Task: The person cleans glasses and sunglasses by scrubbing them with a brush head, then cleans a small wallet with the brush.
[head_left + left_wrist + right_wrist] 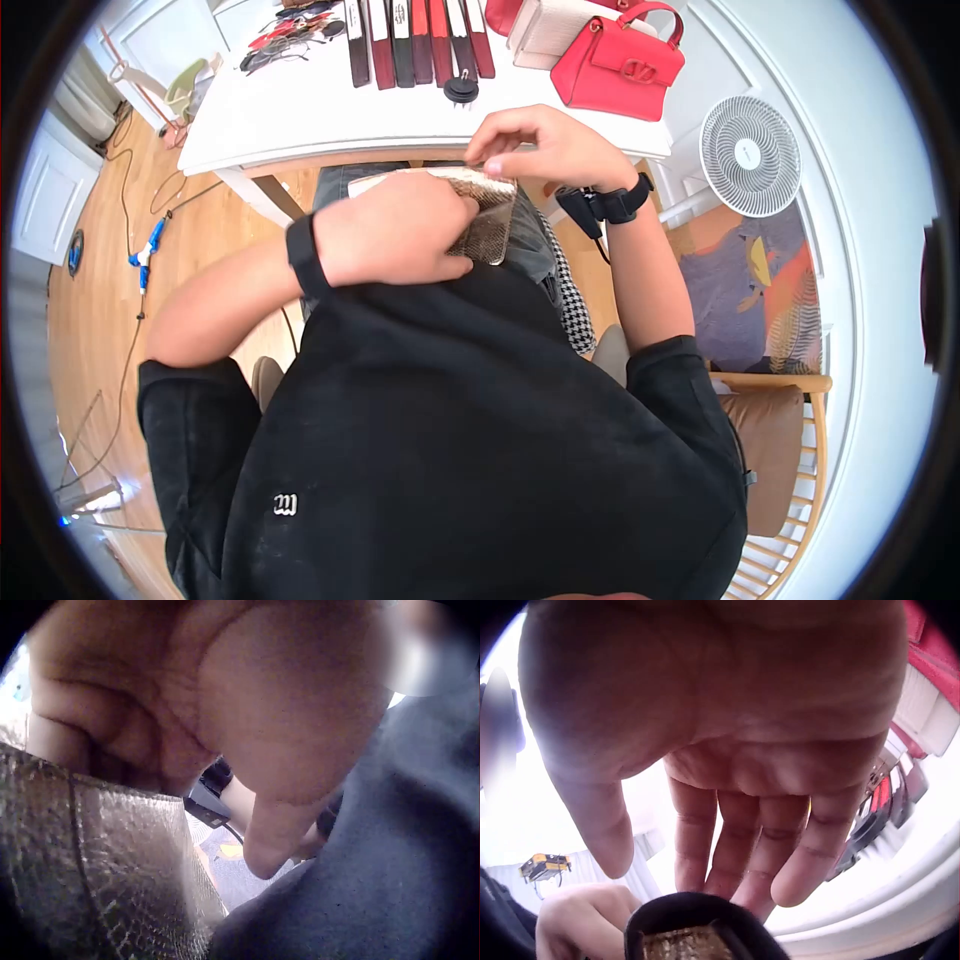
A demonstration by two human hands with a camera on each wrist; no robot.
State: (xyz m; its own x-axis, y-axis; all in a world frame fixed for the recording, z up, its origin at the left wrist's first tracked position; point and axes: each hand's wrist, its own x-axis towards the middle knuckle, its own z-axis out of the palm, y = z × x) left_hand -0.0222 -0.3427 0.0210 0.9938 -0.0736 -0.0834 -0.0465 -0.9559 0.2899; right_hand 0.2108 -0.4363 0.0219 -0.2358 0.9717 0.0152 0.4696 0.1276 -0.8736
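A gold, snakeskin-textured bag (490,232) lies on the lap, below the table edge. My left hand (400,228) grips it from the left, and in the left wrist view that hand's fingers curl behind the top edge of the gold bag (127,862), partly hidden, with the thumb hanging outside. Just above the bag's upper right corner hovers my right hand (555,148), fingers loosely bent, thumb apart. In the right wrist view the right hand (727,750) holds nothing; below its fingertips shows a black rounded edge (697,906) around a gold patch.
On the white table (320,115) lie several slim boxes (420,50), eyeglasses (290,40), a black round item (461,90) and a red handbag (620,68). A fan (750,155) stands at the right; cables and a blue item (148,250) lie on the left floor.
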